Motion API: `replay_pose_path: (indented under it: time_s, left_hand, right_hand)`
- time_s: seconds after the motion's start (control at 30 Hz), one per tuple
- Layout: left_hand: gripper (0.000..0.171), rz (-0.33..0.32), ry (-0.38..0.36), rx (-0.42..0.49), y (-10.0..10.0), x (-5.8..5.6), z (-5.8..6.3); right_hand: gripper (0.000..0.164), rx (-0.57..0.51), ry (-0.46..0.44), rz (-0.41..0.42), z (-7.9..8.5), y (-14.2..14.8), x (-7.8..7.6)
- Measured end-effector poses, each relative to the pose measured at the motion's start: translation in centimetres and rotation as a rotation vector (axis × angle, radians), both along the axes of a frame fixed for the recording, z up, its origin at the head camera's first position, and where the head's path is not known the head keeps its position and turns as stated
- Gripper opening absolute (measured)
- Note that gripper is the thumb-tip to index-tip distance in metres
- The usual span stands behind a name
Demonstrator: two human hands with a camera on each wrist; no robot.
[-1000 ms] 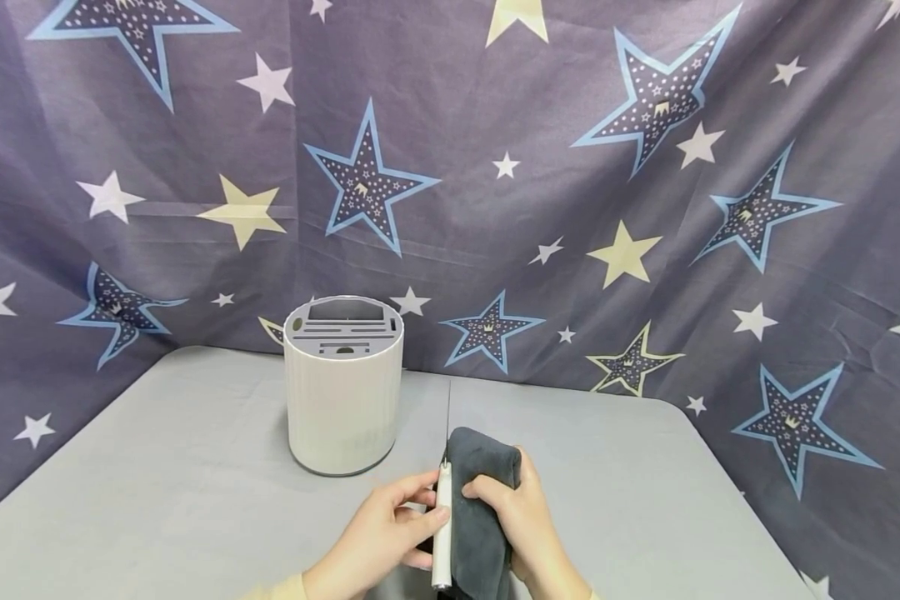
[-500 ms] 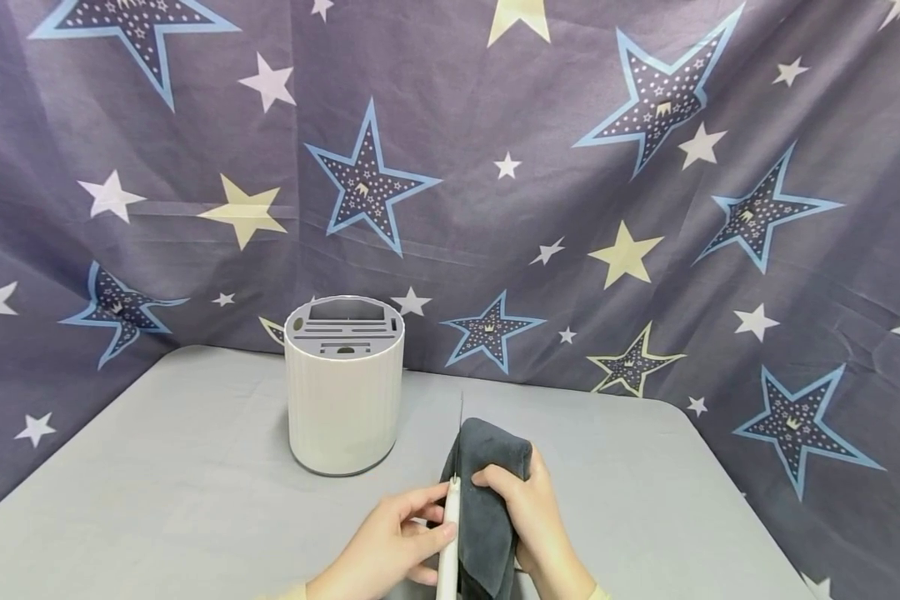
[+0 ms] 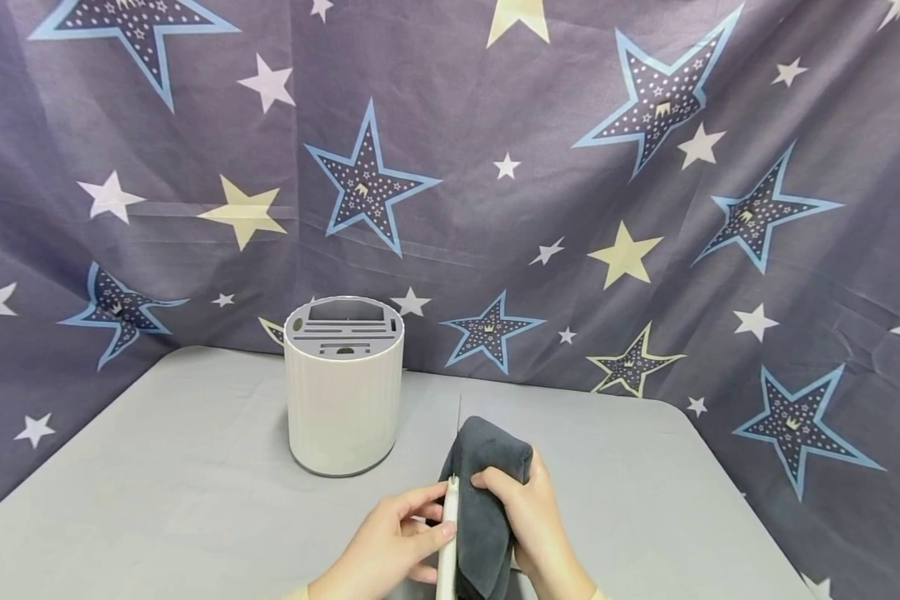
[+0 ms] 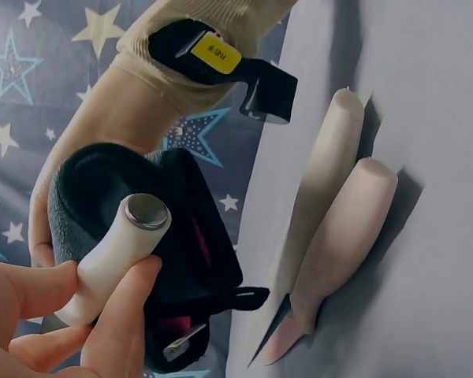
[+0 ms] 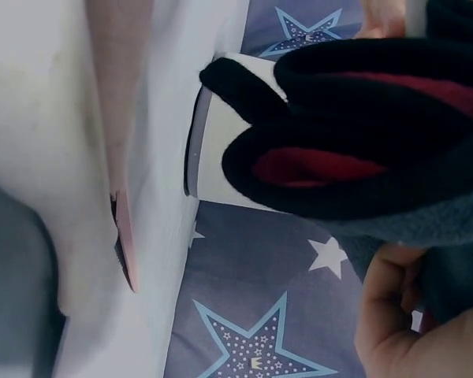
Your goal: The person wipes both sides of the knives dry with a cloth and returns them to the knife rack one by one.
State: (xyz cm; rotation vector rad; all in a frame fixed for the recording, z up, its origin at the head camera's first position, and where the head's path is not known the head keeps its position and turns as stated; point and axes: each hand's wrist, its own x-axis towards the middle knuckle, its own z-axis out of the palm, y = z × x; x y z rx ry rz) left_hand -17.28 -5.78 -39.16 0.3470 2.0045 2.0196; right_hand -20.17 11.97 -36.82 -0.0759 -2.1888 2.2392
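My left hand [image 3: 390, 533] pinches the white handle [image 3: 447, 537] of a knife between thumb and fingers. Its thin blade [image 3: 460, 410] points away from me, seen nearly edge-on. My right hand [image 3: 536, 521] grips a folded dark grey cloth [image 3: 487, 492], thumb on top, against the blade's right side. Part of the cloth also shows left of the blade, so the lower blade is hidden. In the left wrist view, the handle's metal end cap [image 4: 147, 211] faces the camera, and the cloth [image 4: 94, 185] shows black edging and red inside its folds.
A white ribbed knife block [image 3: 345, 408] with a grey slotted top stands at the back left of the grey table [image 3: 157, 467]. A cream-handled tool [image 4: 327, 165] and a pink-handled tool [image 4: 347, 228] lie side by side on the table. A star-patterned curtain [image 3: 495, 217] hangs behind.
The knife and both hands have shifted slightly toward me and to the right. The cloth has tilted and now shows on both sides of the blade. Over the last half second little has moved.
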Motion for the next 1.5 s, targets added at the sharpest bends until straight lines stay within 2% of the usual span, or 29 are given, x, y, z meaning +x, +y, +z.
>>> replay_pose_path:
  time_s: [0.23,0.57,0.77,1.0,1.27,1.5]
  left_hand:
    - [0.063,0.040,0.044,0.002,-0.3,-0.3,-0.1]
    - [0.063,0.127,0.055,0.014,-0.5,-0.3,-0.1]
    - [0.063,0.161,0.028,0.041,-0.7,-0.5,0.0]
    - [0.061,0.223,0.057,0.055,-0.7,-0.6,0.3]
    - [0.061,0.189,0.046,0.046,-0.9,-0.6,0.4]
    - [0.060,0.141,0.038,0.051,-0.7,-0.3,0.4]
  right_hand:
    - [0.046,0.013,0.003,0.077,-0.4,-0.3,0.4]
    - [0.054,0.053,0.012,0.123,-0.7,-0.7,0.8]
    - [0.052,0.037,0.011,0.151,-0.8,-0.8,1.0]
    - [0.050,0.019,0.010,0.182,-0.6,-1.0,1.1]
    - [0.048,0.007,-0.008,0.183,-0.6,-1.0,1.2]
    - [0.054,0.005,0.012,0.135,-0.6,-0.9,1.1]
